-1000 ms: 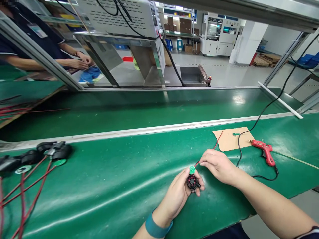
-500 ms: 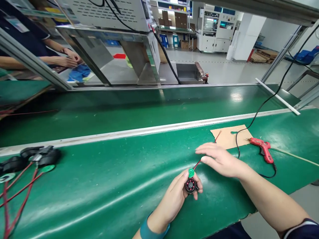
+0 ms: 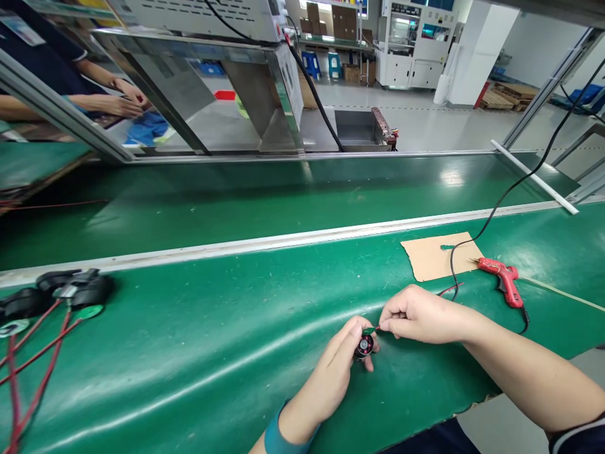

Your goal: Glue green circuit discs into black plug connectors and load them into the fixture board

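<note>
My left hand (image 3: 341,359) is closed around a small round black motor (image 3: 363,346), whose face with reddish spots points up. A small green disc (image 3: 368,330) sits at the motor's upper edge, by my left thumb. Just to the right, my right hand (image 3: 416,314) pinches the thin red wire (image 3: 377,328) close to the disc. The wire's loose end comes out behind my right hand, near the black cable. A teal band (image 3: 288,435) is round my left wrist.
A red glue gun (image 3: 503,277) lies at the right beside a cardboard piece (image 3: 439,257), with a black cable (image 3: 503,197) crossing over. Black parts with red wires (image 3: 75,291) lie at the far left. Beyond the belt (image 3: 265,189), another person's hands (image 3: 125,101) work.
My right hand has gone from spread fingers to a pinch on the red wire. The green disc has tilted from facing up to nearly edge-on. The wire's free end has swung right.
</note>
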`<state>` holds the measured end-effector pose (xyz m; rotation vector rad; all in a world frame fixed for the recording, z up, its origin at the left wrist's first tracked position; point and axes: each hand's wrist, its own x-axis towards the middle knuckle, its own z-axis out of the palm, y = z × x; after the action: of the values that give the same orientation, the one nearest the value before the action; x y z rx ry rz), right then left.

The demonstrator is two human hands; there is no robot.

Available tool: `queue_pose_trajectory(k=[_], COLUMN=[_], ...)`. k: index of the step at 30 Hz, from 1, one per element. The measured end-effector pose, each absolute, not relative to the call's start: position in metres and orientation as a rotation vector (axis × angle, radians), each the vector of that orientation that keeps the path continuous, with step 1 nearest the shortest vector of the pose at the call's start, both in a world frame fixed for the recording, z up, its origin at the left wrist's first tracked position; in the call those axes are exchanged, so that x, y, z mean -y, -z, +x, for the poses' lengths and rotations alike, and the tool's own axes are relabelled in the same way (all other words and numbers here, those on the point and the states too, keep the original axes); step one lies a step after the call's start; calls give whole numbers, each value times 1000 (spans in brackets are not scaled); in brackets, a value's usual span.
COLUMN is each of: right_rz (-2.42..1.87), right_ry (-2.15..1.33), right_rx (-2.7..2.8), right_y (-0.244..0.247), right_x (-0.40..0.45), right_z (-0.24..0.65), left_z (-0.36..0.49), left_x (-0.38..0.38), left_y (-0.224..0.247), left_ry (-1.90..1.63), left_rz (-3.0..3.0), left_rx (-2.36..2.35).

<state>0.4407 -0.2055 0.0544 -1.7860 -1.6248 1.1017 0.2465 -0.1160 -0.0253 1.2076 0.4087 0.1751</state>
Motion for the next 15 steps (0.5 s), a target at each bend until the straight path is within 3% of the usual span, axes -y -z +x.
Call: queue_pose_trajectory(k=[8,15], right_rz=[-1771,-1750], right_ry=[-162,87], right_rx=[2170,2151], right_y=[-39,-36], right_x=[227,233], right_z=[413,402], left_z=[247,242], left_x=[121,123], left_y=[24,21], left_ry=[-180,-207], left_rz=[1134,1287], left_rx=[-382,-409])
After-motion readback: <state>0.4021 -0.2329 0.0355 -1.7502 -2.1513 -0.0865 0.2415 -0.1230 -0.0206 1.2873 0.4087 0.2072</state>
